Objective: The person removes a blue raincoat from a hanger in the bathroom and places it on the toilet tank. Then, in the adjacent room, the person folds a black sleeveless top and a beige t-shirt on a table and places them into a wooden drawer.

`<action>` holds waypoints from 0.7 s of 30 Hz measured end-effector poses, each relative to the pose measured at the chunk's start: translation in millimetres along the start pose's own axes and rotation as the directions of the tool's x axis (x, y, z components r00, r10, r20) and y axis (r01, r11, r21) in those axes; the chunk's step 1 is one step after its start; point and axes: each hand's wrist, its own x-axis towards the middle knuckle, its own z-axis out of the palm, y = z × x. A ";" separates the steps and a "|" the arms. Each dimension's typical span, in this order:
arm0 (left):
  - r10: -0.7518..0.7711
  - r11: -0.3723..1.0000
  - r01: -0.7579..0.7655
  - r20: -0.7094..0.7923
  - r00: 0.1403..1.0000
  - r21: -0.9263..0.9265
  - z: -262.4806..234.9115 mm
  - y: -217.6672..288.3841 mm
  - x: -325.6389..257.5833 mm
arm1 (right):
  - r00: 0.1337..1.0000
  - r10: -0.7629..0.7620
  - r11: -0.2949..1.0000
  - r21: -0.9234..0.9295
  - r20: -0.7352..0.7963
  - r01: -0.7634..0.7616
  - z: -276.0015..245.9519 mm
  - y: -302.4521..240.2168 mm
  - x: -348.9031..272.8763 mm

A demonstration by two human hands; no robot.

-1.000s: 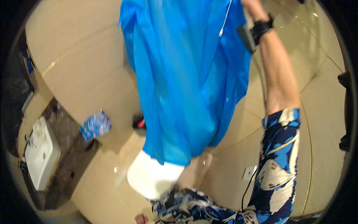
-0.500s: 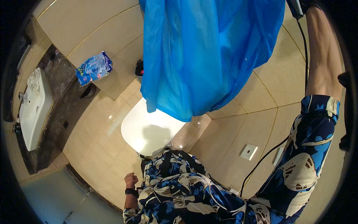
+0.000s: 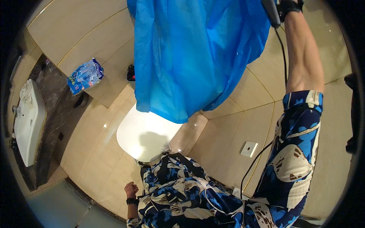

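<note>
Since a moment ago the blue garment (image 3: 197, 57) fills more of the upper view, the right hand (image 3: 291, 5) gripping a dark corded tool (image 3: 270, 11) beside it (steaming continues), the left hand (image 3: 131, 189) fisted low, empty.

Garment (image 3: 197, 57) hanging above toilet lid (image 3: 146, 133) (closed) — sink (image 3: 28, 125) far left, packet (image 3: 84, 75) between

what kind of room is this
Most likely a bathroom: a white washbasin set in a dark stone counter, a white toilet lid below the hanging blue garment, and beige tiled walls.
</note>
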 end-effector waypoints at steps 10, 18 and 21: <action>-0.003 0.999 0.001 -0.045 0.999 -0.038 -0.6 19.6 0.3 | 0.893 0.350 0.921 0.071 0.282 -0.383 -30.5 41.5 -178.0; 0.060 0.998 -0.060 -0.032 0.998 0.007 2.9 28.3 -12.0 | 0.703 0.619 0.705 0.146 0.351 -0.694 -32.0 57.6 -326.7; 0.026 0.999 -0.025 -0.063 0.998 0.024 -13.1 23.5 -3.2 | 0.505 0.751 0.561 -0.007 0.426 -0.828 -23.4 68.4 -364.3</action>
